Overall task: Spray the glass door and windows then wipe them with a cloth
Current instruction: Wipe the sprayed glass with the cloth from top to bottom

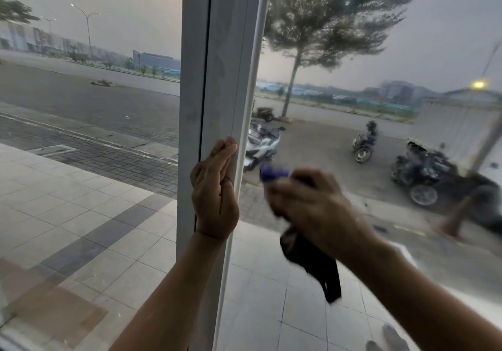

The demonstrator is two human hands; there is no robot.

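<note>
The single view comes from 1 wide-angle camera worn on the person's head, facing forward and slightly down. It sits very near the glass [407, 52], looking through it to the tiled pavement [81, 215] and street outside. The white frame post [225, 52] runs just left of centre, leaning a little rightward toward the top. Both forearms enter from the bottom edge: the left hand [214, 196] lies on the post, and the blurred right hand [317, 206] grips a dark cloth [312, 263] beside it.
</note>
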